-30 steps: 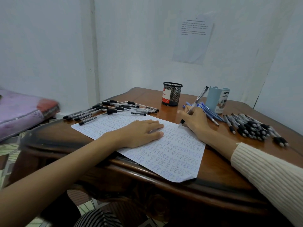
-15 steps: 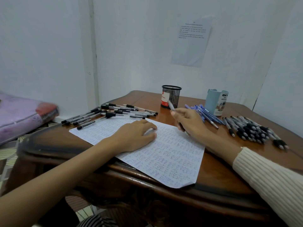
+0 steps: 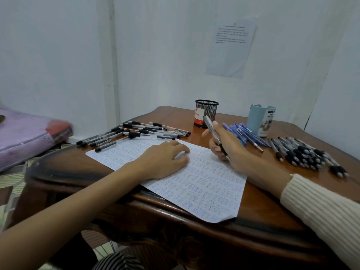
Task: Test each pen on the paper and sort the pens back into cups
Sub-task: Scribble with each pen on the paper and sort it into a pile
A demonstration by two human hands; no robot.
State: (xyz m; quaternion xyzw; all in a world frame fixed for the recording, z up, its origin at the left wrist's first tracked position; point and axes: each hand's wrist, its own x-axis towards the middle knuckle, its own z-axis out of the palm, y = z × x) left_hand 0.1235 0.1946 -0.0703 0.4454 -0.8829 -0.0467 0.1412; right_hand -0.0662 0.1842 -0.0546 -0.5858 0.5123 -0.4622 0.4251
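A sheet of paper (image 3: 210,188) covered in small scribbles lies on the wooden table (image 3: 263,217). My left hand (image 3: 165,160) rests on the sheet, fingers loosely bent. My right hand (image 3: 226,145) grips a black-and-silver pen (image 3: 211,128) just above the paper's right part, tip pointing down toward me. Behind stand a black mesh cup (image 3: 206,115) and a light blue cup (image 3: 261,120). Black pens (image 3: 140,133) lie spread at the paper's far left edge. Blue pens (image 3: 245,135) and a pile of dark pens (image 3: 303,152) lie to the right.
White walls close the corner behind the table, with a printed note (image 3: 231,45) stuck on the right one. A pink bundle (image 3: 29,137) sits low at the left. Tiled floor shows below the table's front edge.
My right hand lifted the pen off the paper and turned it in the fingers, so its back end now points up toward the mesh cup. My left hand's fingers curled slightly.
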